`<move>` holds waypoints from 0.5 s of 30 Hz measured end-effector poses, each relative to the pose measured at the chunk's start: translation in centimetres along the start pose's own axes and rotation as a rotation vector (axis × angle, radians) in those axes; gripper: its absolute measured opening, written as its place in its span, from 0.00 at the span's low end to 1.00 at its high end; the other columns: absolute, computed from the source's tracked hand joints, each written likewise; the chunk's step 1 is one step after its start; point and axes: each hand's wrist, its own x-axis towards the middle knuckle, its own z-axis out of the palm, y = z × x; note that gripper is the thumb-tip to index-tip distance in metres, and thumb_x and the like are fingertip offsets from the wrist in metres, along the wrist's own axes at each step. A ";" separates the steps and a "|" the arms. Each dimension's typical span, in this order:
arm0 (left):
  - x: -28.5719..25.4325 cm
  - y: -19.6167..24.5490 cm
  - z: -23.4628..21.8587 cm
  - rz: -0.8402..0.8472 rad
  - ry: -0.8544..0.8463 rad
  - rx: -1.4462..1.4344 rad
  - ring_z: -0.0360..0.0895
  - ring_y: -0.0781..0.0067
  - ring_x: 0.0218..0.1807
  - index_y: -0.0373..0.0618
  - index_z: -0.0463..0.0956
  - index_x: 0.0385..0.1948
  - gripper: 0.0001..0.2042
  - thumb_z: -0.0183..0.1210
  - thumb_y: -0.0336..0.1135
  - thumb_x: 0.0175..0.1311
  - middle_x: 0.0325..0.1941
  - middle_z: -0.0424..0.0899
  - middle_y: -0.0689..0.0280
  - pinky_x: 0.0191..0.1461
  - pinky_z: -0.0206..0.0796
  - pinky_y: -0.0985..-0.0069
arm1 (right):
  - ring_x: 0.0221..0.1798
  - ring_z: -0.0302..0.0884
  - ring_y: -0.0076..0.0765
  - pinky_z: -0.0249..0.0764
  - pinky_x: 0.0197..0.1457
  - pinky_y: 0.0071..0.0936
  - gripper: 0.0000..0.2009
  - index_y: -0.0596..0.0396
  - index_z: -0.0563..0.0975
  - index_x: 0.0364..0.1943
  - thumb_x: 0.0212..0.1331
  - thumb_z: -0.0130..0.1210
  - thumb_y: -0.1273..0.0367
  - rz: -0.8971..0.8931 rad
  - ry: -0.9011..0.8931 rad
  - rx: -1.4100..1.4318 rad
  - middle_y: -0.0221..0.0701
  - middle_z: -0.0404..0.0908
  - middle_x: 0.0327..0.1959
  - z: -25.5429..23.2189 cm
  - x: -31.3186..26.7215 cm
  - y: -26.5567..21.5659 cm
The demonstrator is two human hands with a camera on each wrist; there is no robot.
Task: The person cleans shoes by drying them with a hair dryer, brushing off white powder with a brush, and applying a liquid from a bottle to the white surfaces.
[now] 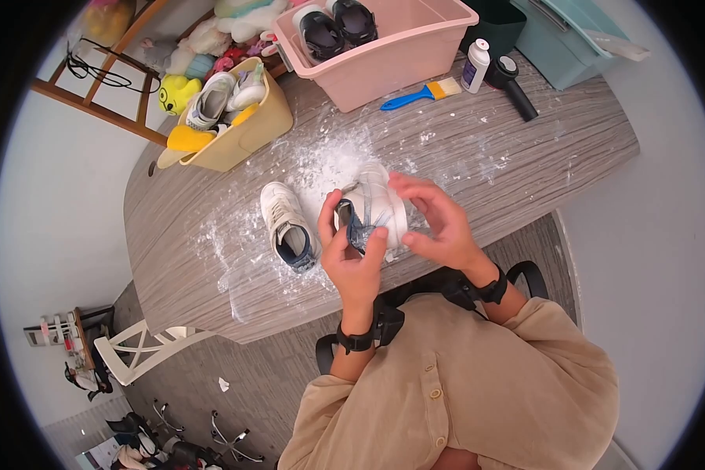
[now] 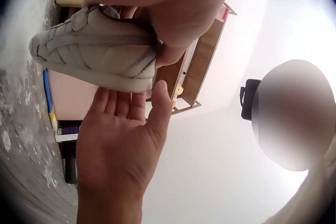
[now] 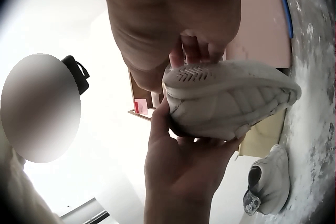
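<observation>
On the left, the loose shoe [image 1: 280, 211] sits on the powdery table [image 1: 180, 274], just beside the left hand [image 1: 352, 262]. That hand is gripping the held shoe [image 1: 382, 205] round its opening. The right hand [image 1: 442, 231] is open, fingers at the sole; beyond it are a brush [image 1: 409, 97] and bottle [image 1: 475, 66].
</observation>
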 end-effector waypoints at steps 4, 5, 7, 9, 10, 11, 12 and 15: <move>0.1 0.0 0.0 0.112 0.054 0.056 0.58 0.55 0.67 0.33 0.80 0.31 0.10 0.65 0.26 0.46 0.65 0.61 0.51 0.66 0.52 0.63 | 0.61 0.66 0.35 0.66 0.61 0.34 0.31 0.57 0.63 0.60 0.51 0.62 0.71 0.229 0.046 0.025 0.37 0.65 0.60 -0.3 0.0 -0.7; 0.2 0.1 0.0 0.121 0.044 0.055 0.58 0.54 0.67 0.33 0.80 0.31 0.10 0.65 0.26 0.46 0.65 0.61 0.51 0.67 0.50 0.62 | 0.59 0.67 0.35 0.68 0.60 0.33 0.32 0.56 0.61 0.62 0.52 0.62 0.69 0.308 0.045 0.052 0.38 0.64 0.60 -0.3 -0.1 -0.8; 0.3 0.4 -0.1 0.138 0.024 0.054 0.56 0.53 0.68 0.33 0.80 0.31 0.10 0.65 0.26 0.45 0.65 0.61 0.51 0.68 0.48 0.61 | 0.54 0.70 0.32 0.70 0.55 0.29 0.34 0.56 0.58 0.64 0.53 0.62 0.67 0.432 0.014 0.166 0.40 0.65 0.58 -0.4 -0.1 -0.9; 0.3 -0.1 -0.3 0.153 0.014 0.043 0.56 0.53 0.68 0.33 0.80 0.31 0.11 0.66 0.26 0.45 0.65 0.60 0.51 0.69 0.46 0.60 | 0.49 0.71 0.30 0.72 0.51 0.26 0.36 0.55 0.56 0.65 0.54 0.62 0.65 0.487 0.000 0.216 0.42 0.65 0.57 -0.4 -0.1 -0.9; 0.3 -0.2 -0.4 0.160 0.008 0.037 0.55 0.52 0.69 0.33 0.80 0.31 0.11 0.66 0.26 0.45 0.65 0.60 0.51 0.70 0.45 0.60 | 0.48 0.72 0.29 0.73 0.49 0.25 0.36 0.55 0.56 0.66 0.54 0.62 0.65 0.481 0.001 0.209 0.42 0.65 0.56 -0.4 -0.1 -0.9; 0.3 -0.2 -0.4 0.161 0.000 0.036 0.55 0.52 0.69 0.33 0.80 0.31 0.11 0.66 0.26 0.44 0.66 0.59 0.51 0.70 0.45 0.60 | 0.46 0.72 0.28 0.73 0.47 0.24 0.37 0.55 0.55 0.66 0.54 0.62 0.64 0.476 0.002 0.202 0.43 0.65 0.56 -0.4 -0.1 -0.9; 0.2 -0.1 -0.5 0.163 -0.008 0.035 0.54 0.52 0.69 0.33 0.80 0.31 0.11 0.66 0.26 0.44 0.66 0.59 0.51 0.70 0.44 0.60 | 0.47 0.72 0.28 0.73 0.47 0.24 0.37 0.55 0.55 0.66 0.54 0.62 0.65 0.479 -0.010 0.200 0.43 0.65 0.56 -0.4 -0.2 -0.9; 0.2 -0.3 -0.5 0.215 -0.042 0.045 0.52 0.50 0.70 0.33 0.79 0.28 0.10 0.67 0.27 0.44 0.66 0.58 0.50 0.71 0.43 0.59 | 0.50 0.72 0.30 0.74 0.48 0.25 0.36 0.57 0.55 0.66 0.54 0.61 0.66 0.479 -0.031 0.202 0.42 0.64 0.58 -0.4 0.0 -1.3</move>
